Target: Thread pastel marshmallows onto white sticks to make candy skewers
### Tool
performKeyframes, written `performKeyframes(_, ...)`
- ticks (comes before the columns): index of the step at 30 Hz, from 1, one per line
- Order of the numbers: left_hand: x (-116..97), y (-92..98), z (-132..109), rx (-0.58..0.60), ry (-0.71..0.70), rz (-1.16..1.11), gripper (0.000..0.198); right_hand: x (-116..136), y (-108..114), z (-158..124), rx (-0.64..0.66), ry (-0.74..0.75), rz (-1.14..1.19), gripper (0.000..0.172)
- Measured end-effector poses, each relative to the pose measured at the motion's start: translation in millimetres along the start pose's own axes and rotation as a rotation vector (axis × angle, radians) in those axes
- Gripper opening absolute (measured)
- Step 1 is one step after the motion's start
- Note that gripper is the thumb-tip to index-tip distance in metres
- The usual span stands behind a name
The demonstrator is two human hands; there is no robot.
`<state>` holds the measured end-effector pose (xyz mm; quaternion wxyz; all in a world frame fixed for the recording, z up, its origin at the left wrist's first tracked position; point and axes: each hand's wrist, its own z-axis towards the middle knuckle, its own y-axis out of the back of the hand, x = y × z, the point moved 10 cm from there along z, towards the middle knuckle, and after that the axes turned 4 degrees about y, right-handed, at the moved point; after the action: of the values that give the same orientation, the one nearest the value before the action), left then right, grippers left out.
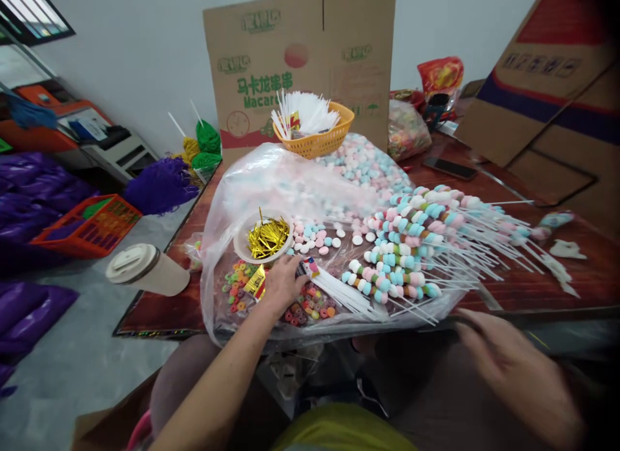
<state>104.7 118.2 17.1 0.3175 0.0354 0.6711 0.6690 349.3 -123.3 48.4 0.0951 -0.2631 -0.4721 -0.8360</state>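
Observation:
My left hand (283, 284) reaches over the plastic-covered table, thumb and fingers apart, at the labelled ends of a bundle of white sticks (341, 293). Small colourful ring candies (310, 307) lie beside and under it. Just beyond the fingers stands a round bowl (238, 244) of gold twist ties (268, 238). My right hand (508, 367) is smeared by motion at the table's front edge, its fingers unclear. Between the hands lies a pile of candy skewers (407, 244), threaded with pink, blue and white marshmallows, their white sticks pointing right.
Loose pastel marshmallows (368, 167) fill a clear plastic bag (252, 179). Behind are a yellow basket (324, 141) of white sticks and a cardboard box (300, 57). A lidded cup (150, 270) stands at left; a phone (450, 168) lies at right. Another carton (547, 108) leans at far right.

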Motion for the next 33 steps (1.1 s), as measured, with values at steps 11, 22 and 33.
performKeyframes(11,18.6,2.9,-6.3,-0.134,0.026,-0.11,0.034,150.4,-184.6,129.1,0.23,0.277,0.084,0.013)
performKeyframes(22,-98.8,28.0,-66.7,0.158,-0.494,-0.18,0.018,146.1,-95.3,46.4,0.27,0.458,0.32,0.013)
performKeyframes(33,-78.7,-2.0,-77.9,0.239,-0.087,-0.529,0.018,101.9,-100.7,30.9,0.348,0.067,0.461,0.021)
